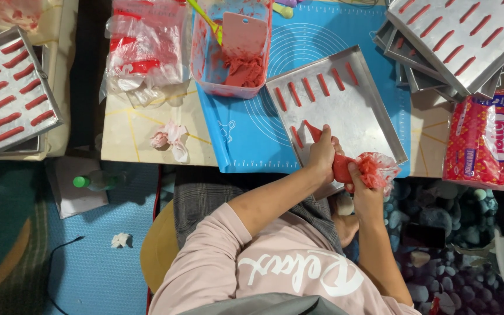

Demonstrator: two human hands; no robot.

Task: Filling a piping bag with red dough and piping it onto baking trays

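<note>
From above the person's head, the desk [147,131] shows as a pale board with yellow lines, and a blue baking mat [246,128] lies over its middle and hangs at the near edge. Below the near edge the floor is blue carpet on the left and a pebble-patterned covering [456,233] on the right.

On the mat, towards the desk's right near corner, sits a metal tray [368,116] with a row of short red strips [316,87] along its far side. The left hand [322,154] is closed around the front of a red piping bag [339,166], whose tip rests on the tray by its near left corner, where another strip [297,136] lies. The right hand [364,189] grips the bag's twisted clear plastic end just over the tray's near edge.

At the far edge of the mat stands a pink tub [228,58] holding red paste and a scraper. Left of it lies a heap of smeared plastic bags [144,49], and nearer the desk's near edge a crumpled stained tissue [170,137]. At the far right corner, filled trays [462,41] are stacked, with a red packet [476,140] just beside them at the right edge. Another filled tray [7,93] sits off the left end. A green-capped bottle [97,181] lies on the floor.
</note>
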